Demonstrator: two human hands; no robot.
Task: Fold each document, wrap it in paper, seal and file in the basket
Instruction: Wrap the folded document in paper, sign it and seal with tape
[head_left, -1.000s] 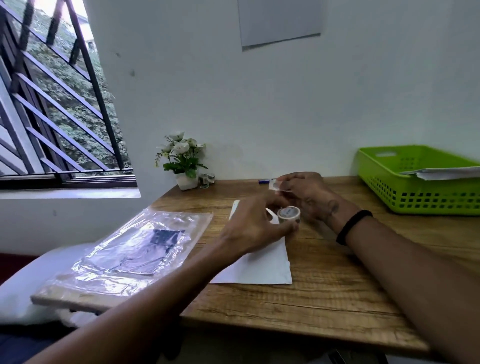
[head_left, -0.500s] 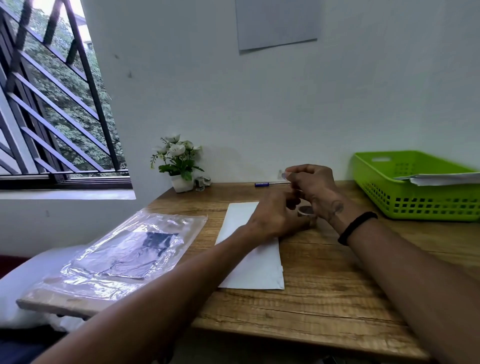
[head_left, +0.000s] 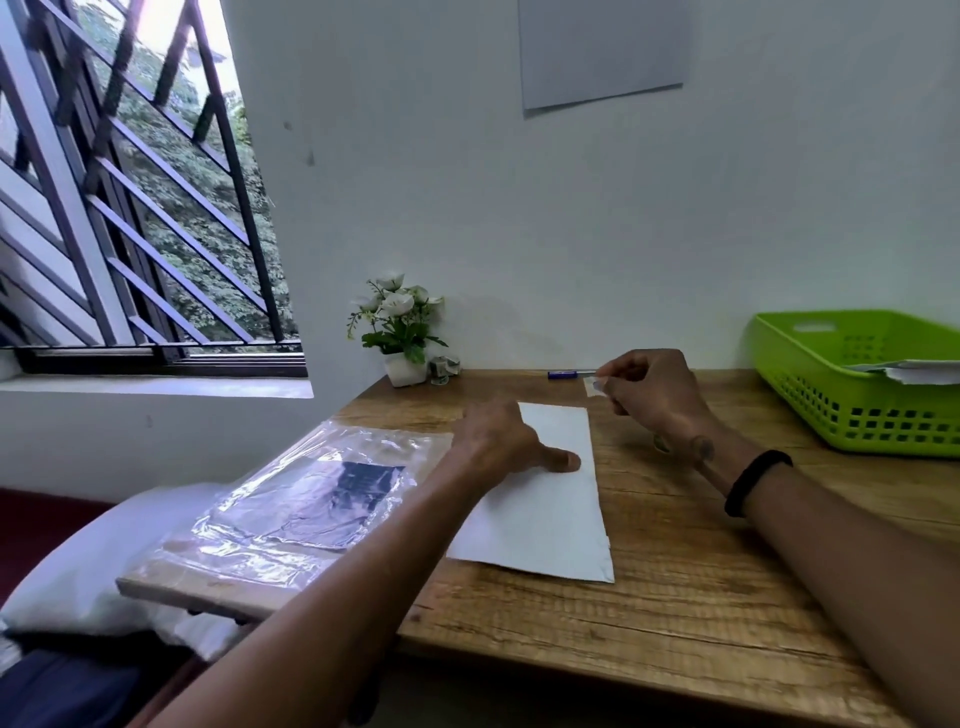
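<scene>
Wooden desk (head_left: 675, 597), white folded paper (head_left: 545, 499) lengthwise away, under left hand (head_left: 498, 441).

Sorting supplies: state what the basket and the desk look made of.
Basket: green plastic, glossy, with moulded grid holes in its walls. Desk: wood or wood-look laminate, matte, showing brown grain lines; which of the two cannot be told.

One head-worn camera, wide-angle, looks forward and down from the seated person's eye line, close over the wooden desk (head_left: 675, 597). It faces the white wall (head_left: 519, 208); the window (head_left: 130, 208) bends along the left edge, forearms entering from below.
</scene>
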